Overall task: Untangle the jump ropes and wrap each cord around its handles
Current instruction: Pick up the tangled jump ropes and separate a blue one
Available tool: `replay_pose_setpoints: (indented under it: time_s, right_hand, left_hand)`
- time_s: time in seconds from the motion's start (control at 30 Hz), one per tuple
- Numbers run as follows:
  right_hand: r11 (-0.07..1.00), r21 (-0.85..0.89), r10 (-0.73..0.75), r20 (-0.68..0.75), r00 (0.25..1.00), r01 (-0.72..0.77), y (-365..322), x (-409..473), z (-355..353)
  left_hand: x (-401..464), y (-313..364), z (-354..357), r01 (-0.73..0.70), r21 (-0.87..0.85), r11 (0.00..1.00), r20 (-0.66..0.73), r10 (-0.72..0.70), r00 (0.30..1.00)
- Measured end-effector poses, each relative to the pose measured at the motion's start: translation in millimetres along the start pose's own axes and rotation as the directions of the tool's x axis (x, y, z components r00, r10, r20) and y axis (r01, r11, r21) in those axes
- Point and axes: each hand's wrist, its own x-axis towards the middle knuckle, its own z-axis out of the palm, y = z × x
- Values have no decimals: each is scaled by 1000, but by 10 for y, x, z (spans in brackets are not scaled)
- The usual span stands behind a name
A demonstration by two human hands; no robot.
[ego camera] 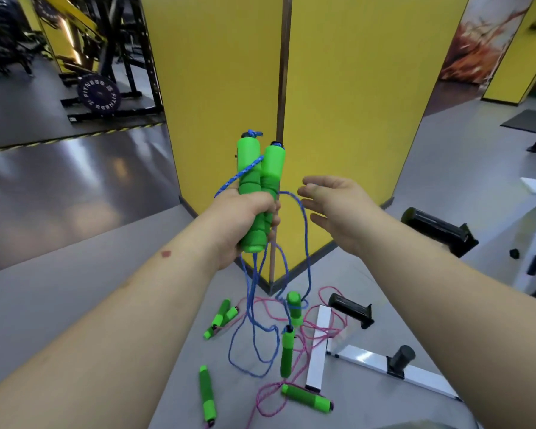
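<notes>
My left hand [245, 218] grips two green foam handles [260, 184] upright, side by side. Their blue cord [304, 236] crosses the handles once and hangs down in long loops to the floor. My right hand [331, 209] hovers just right of the handles, fingers spread, holding nothing; the blue cord runs close by its fingertips. On the grey floor below lie more green handles [287, 351], several of them, tangled with pink cord [316, 329] and the blue loops. One pair of green handles [222, 317] lies together at the left.
A yellow pillar corner [279, 88] stands straight ahead. A white metal bench frame [317, 348] with black pegs lies on the floor at the right, with pink cord over it. Gym racks and a weight plate [99, 96] stand at the far left.
</notes>
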Motion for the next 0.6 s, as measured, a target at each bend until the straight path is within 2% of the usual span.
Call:
replay_pose_setpoints:
  time_s: [0.1,0.23,0.3,0.4,0.47,0.53,0.57,0.6]
  right_hand:
    - [999,35,0,2,1000,0,-51,-3,11]
    - [981,183,27,189,982,-62,-102,-98,112]
    - [977,212,-11,225,974,-37,-86,-132,167]
    - [973,229,-29,195,980,-17,-60,-142,196]
    - [976,218,-4,134,991,-26,-47,-133,173]
    - [977,213,16,69,997,-30,-39,-121,125]
    - [974,223,24,55,998,-36,-36,-123,103]
    - [971,235,37,45,998,-47,-38,-131,86]
  left_hand:
    - [29,-16,-11,18,38,999,0,-18,1000]
    - [11,-25,21,59,32,998,55,-61,997]
    - [-16,-21,34,80,29,996,102,-83,991]
    - [-31,-12,9,132,63,989,181,-141,973]
    - [-23,3,-29,174,114,978,145,-189,971]
    - [-6,22,-77,204,227,952,60,-223,973]
    - [-4,37,-101,201,353,914,24,-224,974]
    - [-10,59,-123,183,526,831,-6,-212,977]
